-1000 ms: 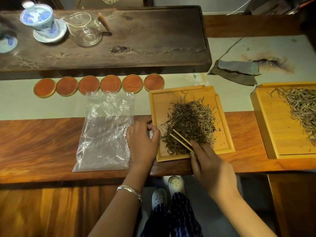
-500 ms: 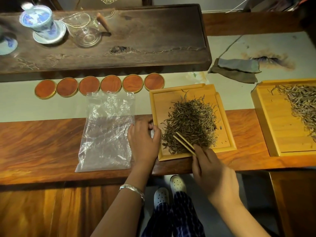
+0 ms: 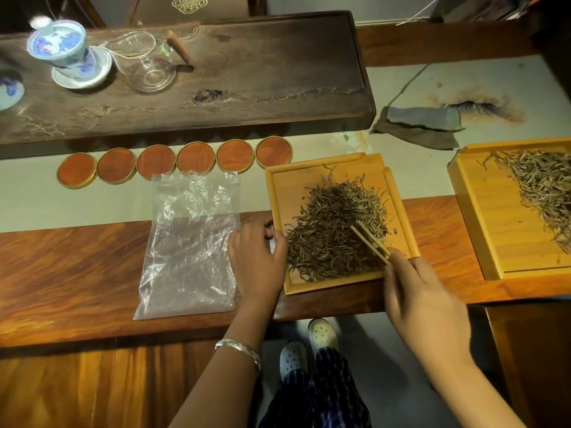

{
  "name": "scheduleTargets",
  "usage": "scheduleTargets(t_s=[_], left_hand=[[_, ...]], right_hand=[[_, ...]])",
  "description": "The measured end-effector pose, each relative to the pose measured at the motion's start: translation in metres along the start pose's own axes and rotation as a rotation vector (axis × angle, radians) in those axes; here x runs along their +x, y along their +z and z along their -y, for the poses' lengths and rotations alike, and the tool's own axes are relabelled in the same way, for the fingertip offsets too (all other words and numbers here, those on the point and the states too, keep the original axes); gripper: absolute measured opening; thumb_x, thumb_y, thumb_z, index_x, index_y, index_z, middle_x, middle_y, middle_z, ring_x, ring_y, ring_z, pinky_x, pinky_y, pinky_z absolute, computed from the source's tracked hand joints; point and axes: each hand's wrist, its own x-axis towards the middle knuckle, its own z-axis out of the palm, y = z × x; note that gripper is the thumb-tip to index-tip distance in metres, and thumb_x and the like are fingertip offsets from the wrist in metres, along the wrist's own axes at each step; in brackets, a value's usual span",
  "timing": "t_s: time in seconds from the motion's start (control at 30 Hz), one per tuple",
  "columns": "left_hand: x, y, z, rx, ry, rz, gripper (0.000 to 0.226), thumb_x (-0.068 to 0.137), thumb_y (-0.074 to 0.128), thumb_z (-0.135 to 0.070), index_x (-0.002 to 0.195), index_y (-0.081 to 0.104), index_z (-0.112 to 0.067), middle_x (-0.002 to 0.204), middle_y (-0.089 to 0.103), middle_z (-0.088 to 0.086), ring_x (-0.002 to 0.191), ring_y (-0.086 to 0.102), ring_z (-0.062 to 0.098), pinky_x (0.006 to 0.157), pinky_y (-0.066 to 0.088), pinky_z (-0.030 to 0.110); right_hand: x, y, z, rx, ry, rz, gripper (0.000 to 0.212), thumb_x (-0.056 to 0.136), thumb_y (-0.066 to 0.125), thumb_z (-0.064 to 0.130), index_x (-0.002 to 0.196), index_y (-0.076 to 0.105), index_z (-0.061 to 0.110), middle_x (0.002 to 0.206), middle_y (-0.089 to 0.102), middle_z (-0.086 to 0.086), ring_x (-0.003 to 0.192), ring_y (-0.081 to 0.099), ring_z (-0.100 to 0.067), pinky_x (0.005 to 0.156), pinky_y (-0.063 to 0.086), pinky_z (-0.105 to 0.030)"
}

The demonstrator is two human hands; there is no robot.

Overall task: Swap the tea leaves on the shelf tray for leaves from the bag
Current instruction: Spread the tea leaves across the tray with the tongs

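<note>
A small bamboo tray (image 3: 312, 176) sits at the table's front edge with a heap of dark tea leaves (image 3: 333, 230) in it. My right hand (image 3: 423, 304) grips bamboo tweezers (image 3: 369, 240) whose tips rest in the right side of the heap. My left hand (image 3: 258, 264) lies on the tray's left rim, fingers curled on its edge. A clear plastic bag (image 3: 191, 242) lies flat and looks empty just left of that hand. A second, larger bamboo tray (image 3: 482, 217) with paler leaves (image 3: 543, 189) stands at the right.
Several round red coasters (image 3: 176, 163) line up behind the bag. A dark wooden tea board (image 3: 247, 72) at the back carries a blue-and-white lidded cup (image 3: 66, 52) and a glass pitcher (image 3: 148, 64). A folded grey cloth (image 3: 423, 125) lies back right.
My right hand has shifted the tweezers to the right across the leaf heap. My left hand stays on the tray's left rim.
</note>
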Motion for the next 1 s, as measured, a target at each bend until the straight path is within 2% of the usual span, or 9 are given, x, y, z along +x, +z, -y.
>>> scheduleTargets(t_s=[0.1,0.3,0.43,0.57,0.7,0.83,1.0], left_hand=[[0.0,0.0,0.0,-0.003,-0.001,-0.003,0.017,0.088,0.049,-0.028,0.092,0.06,-0.016,0.079,0.055,-0.002,0.08,0.048,0.018,0.096,0.039,0.047],[0.0,0.0,-0.002,-0.003,0.002,-0.009,0.015,0.087,0.05,-0.026,0.092,0.06,-0.016,0.077,0.054,-0.002,0.078,0.048,0.018,0.096,0.04,0.048],[-0.001,-0.001,-0.003,-0.01,0.003,-0.016,0.013,0.087,0.05,-0.027,0.089,0.058,-0.017,0.076,0.052,-0.004,0.077,0.045,0.016,0.094,0.041,0.05],[-0.001,0.0,-0.002,-0.01,-0.002,-0.015,0.013,0.086,0.049,-0.028,0.085,0.056,-0.018,0.075,0.05,-0.005,0.076,0.043,0.015,0.092,0.042,0.051],[-0.001,-0.001,-0.002,-0.022,0.002,-0.023,0.009,0.084,0.046,-0.032,0.081,0.05,-0.024,0.074,0.048,-0.007,0.074,0.041,0.014,0.089,0.042,0.05],[-0.001,0.0,-0.001,-0.013,-0.005,-0.022,0.015,0.084,0.045,-0.034,0.081,0.052,-0.021,0.074,0.049,-0.006,0.075,0.042,0.015,0.09,0.041,0.048],[-0.001,0.0,0.0,-0.036,0.01,-0.046,0.01,0.084,0.048,-0.031,0.079,0.039,-0.032,0.071,0.04,-0.013,0.073,0.033,0.008,0.09,0.043,0.053]], right_hand=[[0.005,0.003,-0.006,-0.024,0.025,0.025,0.031,0.091,0.054,0.021,0.119,0.061,0.009,0.081,0.056,-0.008,0.049,0.055,-0.025,0.036,0.041,-0.028],[0.028,0.004,-0.002,0.024,0.054,0.046,0.027,0.093,0.052,0.022,0.117,0.058,0.012,0.08,0.053,-0.006,0.051,0.057,-0.029,0.039,0.042,-0.03],[0.039,-0.001,-0.003,-0.01,0.037,0.012,0.025,0.091,0.055,0.021,0.114,0.06,0.012,0.078,0.054,-0.006,0.049,0.057,-0.029,0.041,0.032,-0.022],[0.05,0.0,0.004,0.017,0.012,0.016,0.026,0.091,0.055,0.021,0.115,0.062,0.013,0.078,0.056,-0.006,0.046,0.057,-0.028,0.039,0.038,-0.025],[0.066,0.008,0.018,0.003,-0.047,-0.004,0.025,0.091,0.057,0.02,0.112,0.065,0.011,0.078,0.06,-0.007,0.042,0.054,-0.022,0.039,0.034,-0.022],[0.075,0.011,0.022,0.004,-0.08,-0.026,0.028,0.092,0.057,0.022,0.116,0.065,0.011,0.082,0.062,-0.007,0.044,0.056,-0.023,0.04,0.037,-0.023],[0.091,0.011,0.024,0.011,-0.093,-0.038,0.029,0.092,0.055,0.021,0.117,0.063,0.01,0.084,0.063,-0.01,0.048,0.059,-0.027,0.041,0.038,-0.024]])
